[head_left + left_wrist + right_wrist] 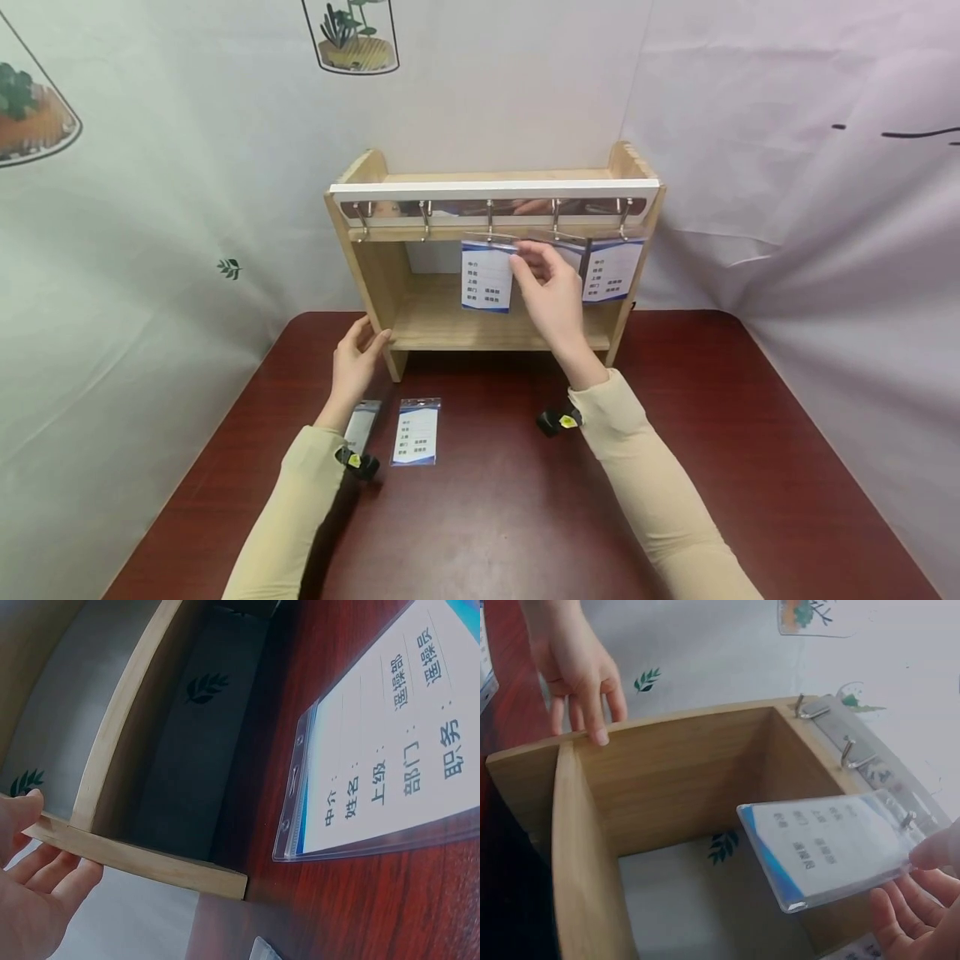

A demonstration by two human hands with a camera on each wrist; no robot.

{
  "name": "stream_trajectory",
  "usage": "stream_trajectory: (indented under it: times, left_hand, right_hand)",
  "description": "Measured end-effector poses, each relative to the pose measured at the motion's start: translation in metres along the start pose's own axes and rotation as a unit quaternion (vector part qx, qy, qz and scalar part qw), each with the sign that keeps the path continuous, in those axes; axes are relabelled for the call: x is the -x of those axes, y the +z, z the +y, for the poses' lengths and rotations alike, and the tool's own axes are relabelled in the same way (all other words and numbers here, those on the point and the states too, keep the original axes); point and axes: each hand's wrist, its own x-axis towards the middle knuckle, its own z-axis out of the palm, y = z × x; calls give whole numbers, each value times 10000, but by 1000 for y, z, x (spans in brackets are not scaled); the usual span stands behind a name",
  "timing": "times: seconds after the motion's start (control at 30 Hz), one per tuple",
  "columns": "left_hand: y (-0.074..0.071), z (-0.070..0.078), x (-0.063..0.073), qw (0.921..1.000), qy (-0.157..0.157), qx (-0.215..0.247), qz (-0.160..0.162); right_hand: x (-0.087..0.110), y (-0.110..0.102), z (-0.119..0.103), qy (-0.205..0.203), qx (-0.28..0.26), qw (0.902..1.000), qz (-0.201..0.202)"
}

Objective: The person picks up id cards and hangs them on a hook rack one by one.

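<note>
My right hand (pixel 553 296) pinches the right edge of a clear-sleeved name badge (pixel 486 279) between thumb and fingers. The badge's top overlaps the middle hook (pixel 491 218) of the rack in the head view; in the right wrist view its top edge lies at a hook (pixel 908 819). With thumb and fingers on opposite sides, my left hand (pixel 356 360) grips the side panel of the wooden shelf (pixel 161 867) low on its left. Two more badges hang to the right, one mostly behind my right hand and one badge (pixel 613 271) at the far right hook.
On the dark red table (pixel 480 517) lies a badge (pixel 416 433) face up, with another badge (pixel 363 429) partly hidden by the left wrist. The hook rail (pixel 495 188) runs across the shelf's top front. Printed white cloth (pixel 517 92) stands behind and at both sides.
</note>
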Motion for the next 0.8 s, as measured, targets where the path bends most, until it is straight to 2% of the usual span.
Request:
stream_trajectory:
  times: [0.4, 0.8]
  left_hand:
    - [-2, 1, 0, 10000, -46, -34, 17]
    - [-1, 1, -1, 9999, -121, 23, -54]
  right_hand:
    - [15, -8, 22, 170, 254, 9993, -197]
    - [33, 4, 42, 399, 510, 9969, -440]
